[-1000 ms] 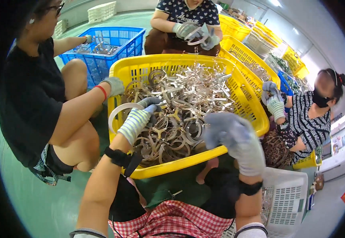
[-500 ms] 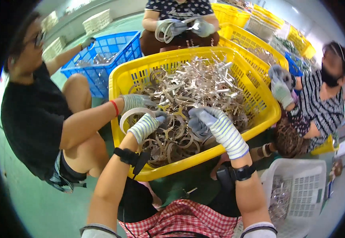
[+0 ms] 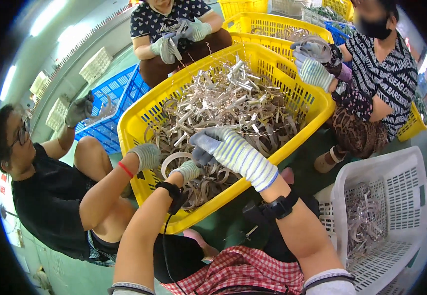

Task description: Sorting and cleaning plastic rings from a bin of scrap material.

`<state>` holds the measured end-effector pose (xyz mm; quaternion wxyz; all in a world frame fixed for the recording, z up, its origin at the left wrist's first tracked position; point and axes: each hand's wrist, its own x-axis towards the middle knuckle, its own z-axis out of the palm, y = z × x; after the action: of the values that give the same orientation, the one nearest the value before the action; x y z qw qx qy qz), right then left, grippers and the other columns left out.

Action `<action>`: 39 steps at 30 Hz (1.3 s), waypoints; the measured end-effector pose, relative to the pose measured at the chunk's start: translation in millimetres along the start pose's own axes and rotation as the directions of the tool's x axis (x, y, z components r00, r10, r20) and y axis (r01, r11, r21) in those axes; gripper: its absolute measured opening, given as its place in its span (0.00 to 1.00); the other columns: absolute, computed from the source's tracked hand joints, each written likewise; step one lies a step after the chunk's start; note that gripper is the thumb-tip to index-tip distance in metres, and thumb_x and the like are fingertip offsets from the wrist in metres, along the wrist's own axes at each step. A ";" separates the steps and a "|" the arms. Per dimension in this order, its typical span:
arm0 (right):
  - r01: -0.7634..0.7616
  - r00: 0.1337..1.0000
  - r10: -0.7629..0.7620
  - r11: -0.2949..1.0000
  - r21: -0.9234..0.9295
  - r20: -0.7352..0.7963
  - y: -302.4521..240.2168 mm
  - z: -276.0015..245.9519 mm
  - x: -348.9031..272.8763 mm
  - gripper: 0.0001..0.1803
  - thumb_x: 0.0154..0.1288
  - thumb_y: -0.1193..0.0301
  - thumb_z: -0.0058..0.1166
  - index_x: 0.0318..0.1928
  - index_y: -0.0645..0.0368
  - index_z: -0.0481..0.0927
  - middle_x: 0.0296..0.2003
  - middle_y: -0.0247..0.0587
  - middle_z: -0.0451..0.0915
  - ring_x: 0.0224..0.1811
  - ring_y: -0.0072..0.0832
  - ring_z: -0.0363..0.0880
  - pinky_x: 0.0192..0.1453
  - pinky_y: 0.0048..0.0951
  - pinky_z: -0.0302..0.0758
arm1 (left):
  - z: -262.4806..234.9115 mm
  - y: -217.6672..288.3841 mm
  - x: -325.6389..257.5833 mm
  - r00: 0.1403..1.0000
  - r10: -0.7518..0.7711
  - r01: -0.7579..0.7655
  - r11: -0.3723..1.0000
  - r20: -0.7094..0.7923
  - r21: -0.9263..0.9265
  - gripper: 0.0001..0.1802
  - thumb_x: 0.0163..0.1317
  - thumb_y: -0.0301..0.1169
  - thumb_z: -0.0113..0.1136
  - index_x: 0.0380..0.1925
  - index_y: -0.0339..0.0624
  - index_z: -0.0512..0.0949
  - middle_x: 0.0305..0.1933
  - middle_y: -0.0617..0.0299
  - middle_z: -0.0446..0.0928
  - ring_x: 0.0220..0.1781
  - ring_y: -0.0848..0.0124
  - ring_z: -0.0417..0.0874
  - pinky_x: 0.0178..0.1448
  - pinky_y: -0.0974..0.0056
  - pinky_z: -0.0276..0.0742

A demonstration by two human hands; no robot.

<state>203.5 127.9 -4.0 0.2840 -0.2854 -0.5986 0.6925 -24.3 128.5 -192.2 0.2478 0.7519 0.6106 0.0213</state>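
Both my hands, in striped gloves with grey palms, are over a yellow crate (image 3: 147, 218) heaped with metal strips and rings (image 3: 223, 105). My left hand (image 3: 190, 170) is closed on a pale ring-shaped strip (image 3: 174, 158), which loops out on its left side. Most of those fingertips are hidden by the glove's back and the heap. Just right of it, my right hand (image 3: 228, 153) is bent down with its grey fingers curled together near the left hand. Whatever those fingers grip is hidden.
A co-worker's gloved hand (image 3: 148, 156) reaches into the crate beside my left hand. Another person's hands (image 3: 181, 39) hold strips across the crate; a third's (image 3: 314, 61) hold more at the right. A blue crate (image 3: 107, 130) stands left; a white crate (image 3: 341, 211) with metal pieces stands right.
The view has shifted. My right hand has moved left, close to my left hand, which still holds the ring. The left co-worker's far hand is raised above the blue crate with strips.
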 end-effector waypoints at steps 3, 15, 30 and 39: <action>0.016 0.999 -0.017 0.999 0.031 0.028 -9.1 7.3 -1.0 0.15 0.69 0.61 0.48 0.44 0.60 0.79 0.31 0.38 0.83 0.29 0.22 0.80 0.38 0.24 0.77 | -26.5 -9.7 -24.2 0.993 0.104 -0.104 0.995 -0.058 0.012 0.16 0.61 0.31 0.50 0.48 0.41 0.76 0.46 0.51 0.77 0.48 0.59 0.76 0.53 0.61 0.72; -0.021 0.998 0.043 0.932 -0.362 0.053 -0.4 -2.8 -14.8 0.23 0.66 0.53 0.46 0.40 0.61 0.81 0.26 0.41 0.81 0.27 0.30 0.79 0.38 0.31 0.76 | -142.7 77.2 -78.3 0.905 -0.391 0.008 0.407 -0.166 -0.913 0.11 0.67 0.39 0.50 0.41 0.47 0.77 0.25 0.73 0.75 0.23 0.82 0.72 0.24 0.76 0.67; -0.249 0.948 0.019 0.667 -0.702 -0.317 22.3 -27.8 11.2 0.22 0.61 0.57 0.50 0.45 0.63 0.79 0.44 0.57 0.79 0.49 0.50 0.77 0.55 0.42 0.72 | -165.5 141.1 -58.8 0.903 -0.346 -0.304 -0.088 -0.257 -0.949 0.18 0.66 0.33 0.55 0.52 0.35 0.71 0.44 0.52 0.78 0.41 0.66 0.82 0.41 0.67 0.80; -0.173 0.879 -0.116 0.826 -0.536 -0.463 7.9 -69.0 9.2 0.17 0.55 0.62 0.56 0.38 0.65 0.82 0.27 0.42 0.81 0.28 0.30 0.78 0.37 0.30 0.75 | -121.9 166.6 -87.2 0.845 -0.007 -0.185 0.934 -0.535 -0.305 0.27 0.52 0.29 0.61 0.56 0.47 0.71 0.57 0.41 0.66 0.57 0.48 0.71 0.60 0.54 0.69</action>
<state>247.7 179.8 -20.6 0.3148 -0.5267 -0.6822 0.3976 64.0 67.9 4.6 0.1973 0.6895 0.6054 0.3452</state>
